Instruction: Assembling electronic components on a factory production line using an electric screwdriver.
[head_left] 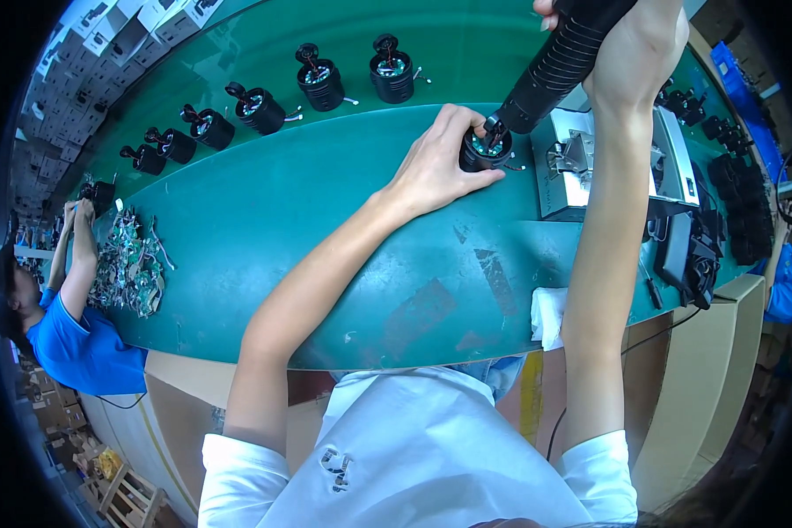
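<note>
At the far left a co-worker in a blue shirt [79,348] bends over the green table [326,264], with arms up beside a heap of small green circuit boards [130,268]. A row of round black motor parts [260,110] stands in a curve along the far side of the table, well apart from each other. The person's left arm comes up from the white shirt at the bottom and reaches long and straight across the table. The left hand [436,167] is curled around the left side of a small round black motor part [484,151], with the thumb and fingers gripping it so it sits upright on the table. That part is right at the fingertips, near the middle of the table's far half. The right arm goes straight up on the right side of the view. The right hand [634,48] is wrapped tight around the thick black handle of a hot air tool [559,66]. The tool slants down to the left, and its tip is right at the top of the small black part, where some thin wires stick up. Just to the right of the part sits a shiny metal stand [576,172]. Farther right are more black parts [735,207] in a pile. A white cloth [547,315] lies at the near edge of the table, by the right arm.
</note>
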`<state>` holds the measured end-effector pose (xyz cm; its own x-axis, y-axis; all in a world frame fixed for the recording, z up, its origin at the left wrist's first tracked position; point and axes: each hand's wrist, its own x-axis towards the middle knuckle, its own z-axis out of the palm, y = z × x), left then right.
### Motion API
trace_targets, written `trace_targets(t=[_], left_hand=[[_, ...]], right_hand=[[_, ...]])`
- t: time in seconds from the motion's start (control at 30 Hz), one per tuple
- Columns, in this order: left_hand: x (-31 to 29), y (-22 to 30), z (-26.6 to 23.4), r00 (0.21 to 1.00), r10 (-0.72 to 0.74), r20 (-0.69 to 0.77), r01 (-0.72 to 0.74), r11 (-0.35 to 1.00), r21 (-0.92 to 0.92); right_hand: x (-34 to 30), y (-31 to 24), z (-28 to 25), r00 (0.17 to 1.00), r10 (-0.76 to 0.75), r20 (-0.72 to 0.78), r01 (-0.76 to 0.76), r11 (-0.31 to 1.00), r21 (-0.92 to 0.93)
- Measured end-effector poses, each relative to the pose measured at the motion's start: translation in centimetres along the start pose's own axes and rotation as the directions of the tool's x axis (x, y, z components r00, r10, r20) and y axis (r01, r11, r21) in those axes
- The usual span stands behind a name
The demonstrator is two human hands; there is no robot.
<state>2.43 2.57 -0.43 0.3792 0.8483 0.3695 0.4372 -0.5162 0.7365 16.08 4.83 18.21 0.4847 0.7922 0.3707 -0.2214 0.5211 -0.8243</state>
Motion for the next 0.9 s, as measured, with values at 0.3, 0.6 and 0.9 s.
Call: trace_targets(t=[0.3, 0.6, 0.9], left_hand=[[-0.4, 0.0, -0.4, 1.0, -0.01, 0.007, 0.01, 1.0, -0.016], [0.8, 2.8, -0.5, 0.991, 0.085, -0.104, -0.077, 0.994, 0.075], [6.1, 1.7, 0.1, 0.95, -0.064, -0.306, 0.089, 0.994, 0.066]], right_hand=[[0.0, 2.0, -0.6, 0.832, -0.118, 0.542, 0.101, 0.993, 0.062], [1.4, -2.9, -1.0, 0.844, -0.32, 0.431, 0.285, 0.947, 0.145], [4.2, -8.7, -4.2, 0.957, -0.289, 0.033, 0.29, 0.934, -0.21]])
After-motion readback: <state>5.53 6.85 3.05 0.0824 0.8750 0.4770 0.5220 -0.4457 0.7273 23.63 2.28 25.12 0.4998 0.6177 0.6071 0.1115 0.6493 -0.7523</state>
